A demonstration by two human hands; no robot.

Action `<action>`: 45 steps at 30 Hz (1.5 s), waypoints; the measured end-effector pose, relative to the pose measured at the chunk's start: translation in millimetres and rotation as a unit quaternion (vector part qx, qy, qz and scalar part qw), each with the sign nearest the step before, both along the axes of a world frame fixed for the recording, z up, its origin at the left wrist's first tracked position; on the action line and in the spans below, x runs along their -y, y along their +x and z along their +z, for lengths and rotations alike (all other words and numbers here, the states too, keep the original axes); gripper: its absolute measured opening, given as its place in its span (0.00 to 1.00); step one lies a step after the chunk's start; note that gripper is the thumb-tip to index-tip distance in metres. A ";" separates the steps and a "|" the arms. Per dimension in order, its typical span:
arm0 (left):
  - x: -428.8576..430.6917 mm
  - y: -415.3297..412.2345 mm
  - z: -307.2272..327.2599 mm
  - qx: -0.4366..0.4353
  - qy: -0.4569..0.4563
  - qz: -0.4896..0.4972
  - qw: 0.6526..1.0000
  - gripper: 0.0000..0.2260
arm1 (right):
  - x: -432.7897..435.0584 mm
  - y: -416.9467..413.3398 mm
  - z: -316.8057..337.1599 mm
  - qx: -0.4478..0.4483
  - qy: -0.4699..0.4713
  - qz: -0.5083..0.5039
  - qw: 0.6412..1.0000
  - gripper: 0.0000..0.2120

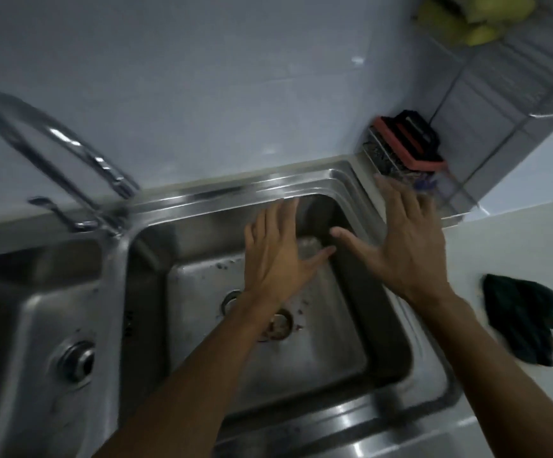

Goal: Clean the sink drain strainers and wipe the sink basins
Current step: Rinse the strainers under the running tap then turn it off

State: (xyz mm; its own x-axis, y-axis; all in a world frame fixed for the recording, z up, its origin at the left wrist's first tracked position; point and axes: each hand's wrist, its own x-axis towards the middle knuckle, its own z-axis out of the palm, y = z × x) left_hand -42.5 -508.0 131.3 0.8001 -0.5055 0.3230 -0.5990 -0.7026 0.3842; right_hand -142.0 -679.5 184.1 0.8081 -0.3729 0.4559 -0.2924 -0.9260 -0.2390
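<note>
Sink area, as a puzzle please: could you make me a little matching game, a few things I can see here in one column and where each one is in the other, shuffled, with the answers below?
Things:
1. dark green cloth
2. red and black scrubber
3. tap
4. left hand

Places:
A. in the wire holder at the back right corner
B. behind the divider between the two basins
C. on the white counter right of the sink
D. spread open over the right basin

Pairs: 1-C, 2-A, 3-B, 4-D
</note>
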 end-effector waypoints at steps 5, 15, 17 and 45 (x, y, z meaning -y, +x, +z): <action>-156.7 31.3 10.7 0.029 0.010 0.096 0.995 0.44 | -146.3 62.5 -10.8 0.017 0.110 0.127 0.986 0.39; -336.6 116.7 27.5 0.074 0.147 0.129 0.978 0.41 | -363.7 173.3 -14.3 0.068 0.888 0.100 0.443 0.23; -334.1 126.7 23.3 0.073 0.170 0.093 0.978 0.38 | -374.0 190.4 -15.0 0.098 0.907 0.077 0.402 0.24; -284.8 71.9 -30.2 0.013 0.108 -0.075 0.991 0.25 | -271.4 59.9 -94.0 -0.352 0.241 0.050 0.903 0.15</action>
State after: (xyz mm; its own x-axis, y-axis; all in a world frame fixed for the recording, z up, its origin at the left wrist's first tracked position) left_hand 29.4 -223.1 101.2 0.7031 -0.6778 0.2149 -0.7111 -0.6686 0.2176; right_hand -82.1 -408.2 90.1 0.8750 -0.3001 -0.3800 -0.4498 -0.7941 -0.4087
